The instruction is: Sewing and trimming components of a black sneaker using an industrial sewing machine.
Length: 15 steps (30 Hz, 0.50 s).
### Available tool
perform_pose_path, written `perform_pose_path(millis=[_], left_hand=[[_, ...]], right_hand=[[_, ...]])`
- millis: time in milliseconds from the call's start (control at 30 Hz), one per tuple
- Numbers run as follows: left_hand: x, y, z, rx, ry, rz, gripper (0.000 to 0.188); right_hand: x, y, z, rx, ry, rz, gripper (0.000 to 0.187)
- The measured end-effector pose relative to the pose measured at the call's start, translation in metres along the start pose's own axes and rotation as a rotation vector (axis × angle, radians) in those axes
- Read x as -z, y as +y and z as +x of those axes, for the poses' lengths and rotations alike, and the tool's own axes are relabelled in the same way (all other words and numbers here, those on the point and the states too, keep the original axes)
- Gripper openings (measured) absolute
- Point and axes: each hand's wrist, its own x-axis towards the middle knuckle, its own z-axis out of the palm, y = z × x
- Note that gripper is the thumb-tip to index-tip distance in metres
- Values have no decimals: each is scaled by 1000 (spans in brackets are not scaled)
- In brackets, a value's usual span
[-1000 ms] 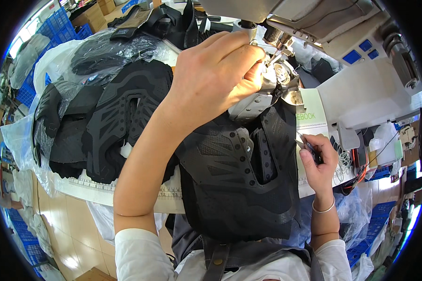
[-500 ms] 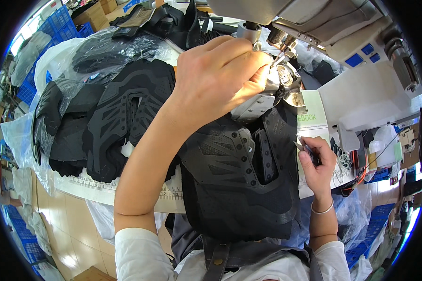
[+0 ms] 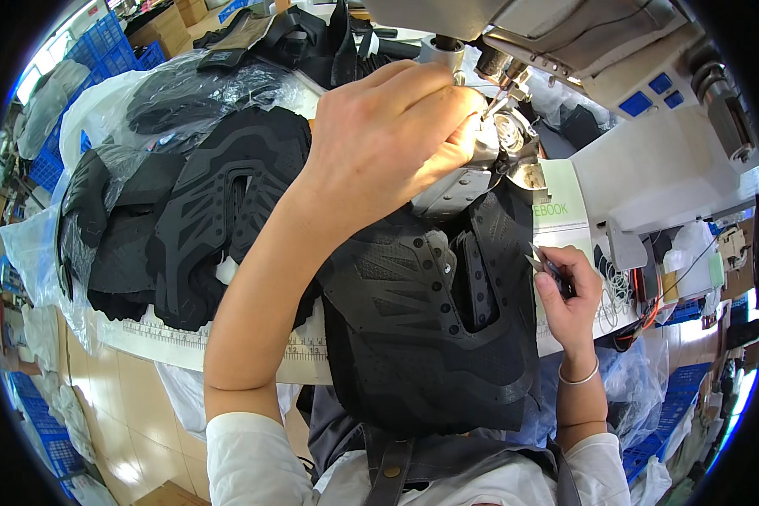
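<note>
My left hand (image 3: pixel 396 139) is raised at the needle area of the sewing machine (image 3: pixel 502 139), thumb and fingertips pinched together beside the lit needle. Whatever thin thing the pinch holds is too small to make out. Below that arm, a stack of black shoe uppers (image 3: pixel 422 312) hangs over the table's front edge toward my lap, its top end under the machine. My right hand (image 3: pixel 572 291) is closed around small dark thread snips (image 3: pixel 552 270), their pointed blades toward the uppers' right edge. More black shoe uppers (image 3: pixel 228 202) lie piled to the left of my left forearm.
A white table edge with a printed ruler (image 3: pixel 177 336) runs along the front. A green-and-white notebook (image 3: pixel 562 202) lies right of the machine's needle area. Tangled white cord (image 3: pixel 617 299) sits further right. Clear plastic bags (image 3: pixel 114 110) and blue crates (image 3: pixel 105 42) stand at the left.
The view has shifted very slightly. My left hand stays pinched by the needle, and my right hand keeps the snips in nearly the same place.
</note>
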Motion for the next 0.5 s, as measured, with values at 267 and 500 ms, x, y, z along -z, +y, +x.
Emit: perform_pose_path(millis=[267,500], left_hand=[[-2,-1,0,-11,8,-14,20],[-4,-2,1,-73,64,-24,17]], right_hand=[[-4,-2,0,20,36,32,25],[2,-35,31,182,97,-182,25]])
